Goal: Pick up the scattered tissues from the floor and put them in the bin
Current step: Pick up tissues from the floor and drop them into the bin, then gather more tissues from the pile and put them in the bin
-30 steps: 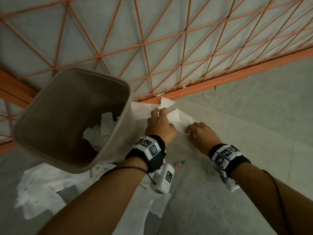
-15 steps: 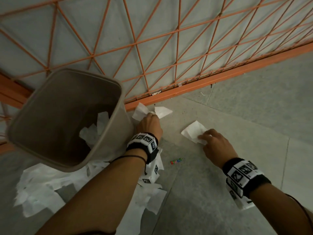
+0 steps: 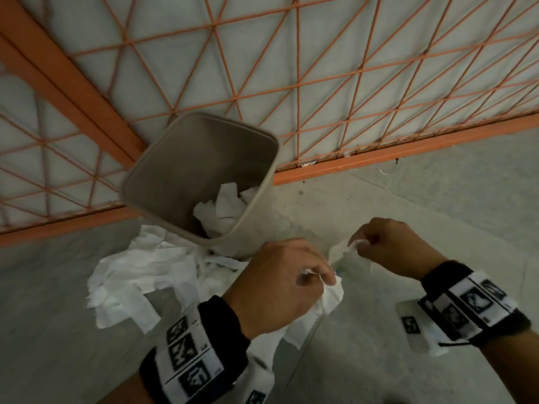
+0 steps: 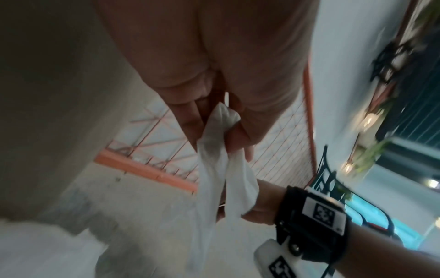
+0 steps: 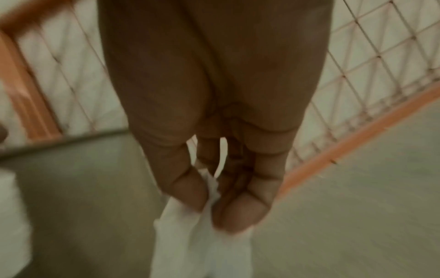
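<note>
Each pinching a tissue, the left hand hangs just beside the bin, nearer its open mouth than the right hand.

Tissue below right-hand fingers: blurred, lower end cut off. Bin beside left-hand fingers: blurred, cropped.

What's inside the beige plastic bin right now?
Crumpled white tissues lie in a heap at the bottom of the beige plastic bin. Its near wall hides the lowest part of the heap, so their number cannot be told.
</note>
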Demonstrator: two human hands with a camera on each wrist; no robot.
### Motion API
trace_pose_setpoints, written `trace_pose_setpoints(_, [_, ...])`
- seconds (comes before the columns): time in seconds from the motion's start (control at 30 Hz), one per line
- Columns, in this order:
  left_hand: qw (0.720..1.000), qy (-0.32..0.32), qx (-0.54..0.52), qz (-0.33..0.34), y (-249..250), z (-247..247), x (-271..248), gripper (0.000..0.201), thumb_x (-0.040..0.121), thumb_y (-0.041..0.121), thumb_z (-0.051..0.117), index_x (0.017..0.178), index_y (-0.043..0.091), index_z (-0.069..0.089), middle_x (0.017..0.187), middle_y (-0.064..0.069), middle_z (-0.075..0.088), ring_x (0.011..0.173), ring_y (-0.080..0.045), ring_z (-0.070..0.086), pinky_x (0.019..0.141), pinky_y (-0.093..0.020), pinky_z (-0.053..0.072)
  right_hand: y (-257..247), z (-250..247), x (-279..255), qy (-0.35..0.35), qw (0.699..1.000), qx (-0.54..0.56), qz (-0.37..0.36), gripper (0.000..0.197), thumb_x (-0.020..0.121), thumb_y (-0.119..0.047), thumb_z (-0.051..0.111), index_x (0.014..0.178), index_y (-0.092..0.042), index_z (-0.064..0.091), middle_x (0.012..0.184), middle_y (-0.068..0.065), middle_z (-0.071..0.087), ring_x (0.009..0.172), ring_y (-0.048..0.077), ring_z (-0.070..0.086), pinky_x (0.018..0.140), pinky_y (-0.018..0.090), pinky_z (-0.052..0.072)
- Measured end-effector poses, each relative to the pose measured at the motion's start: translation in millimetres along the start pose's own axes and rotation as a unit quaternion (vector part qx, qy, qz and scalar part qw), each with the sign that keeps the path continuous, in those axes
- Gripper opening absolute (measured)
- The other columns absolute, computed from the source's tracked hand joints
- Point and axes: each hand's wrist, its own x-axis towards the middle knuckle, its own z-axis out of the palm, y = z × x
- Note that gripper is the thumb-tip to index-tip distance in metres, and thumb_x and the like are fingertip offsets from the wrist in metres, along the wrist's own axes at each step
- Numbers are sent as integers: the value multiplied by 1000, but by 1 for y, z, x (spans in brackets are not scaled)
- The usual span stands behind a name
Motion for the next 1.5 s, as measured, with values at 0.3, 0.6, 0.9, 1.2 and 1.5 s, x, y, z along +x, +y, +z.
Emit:
trace_pose_setpoints(0.3, [984,176,9,-15,21,-117,-79,25,79,0,72,86,23,77,98,12,69,98,-4,65,77,-7,46,-191,-88,-19,44,959,137,-246,9,79,-11,72,82,-20,74,73,13,73,65,21,66,64,30,52])
trace_pose_setpoints(0.6, [918,371,138,-8,3,-165,-50,23,80,13,62,95,23,76,97,0,60,86,-4,55,73,-2,35,-223,-43,30,50,944,-159,-286,35,85,-27,63,120,-27,62,129,4,57,114,23,53,90,30,40])
trace_pose_setpoints(0.9, [941,112,295,-126,-28,-171,-8,34,82,30,71,115,37,65,127,-1,59,111,-20,56,85,-31,42,-146,-11,-6,290,939,64,-173,21,87,-16,54,101,-21,68,103,-1,57,82,10,57,70,6,42])
trace_pose_setpoints(1.2, [935,305,149,108,-13,-126,-81,18,95,11,56,103,8,71,101,2,64,89,-7,60,76,-14,49,-88,99,35,20,997,-48,-61,27,87,-16,58,112,-20,67,118,10,61,98,30,61,88,32,45])
trace_pose_setpoints(1.5, [977,163,94,-98,-104,-14,-117,21,89,16,60,105,24,71,116,9,60,109,-11,60,87,-36,54,-85,136,50,-14,984,-148,-95,27,91,-13,50,110,-17,68,110,8,67,101,31,61,81,36,48])
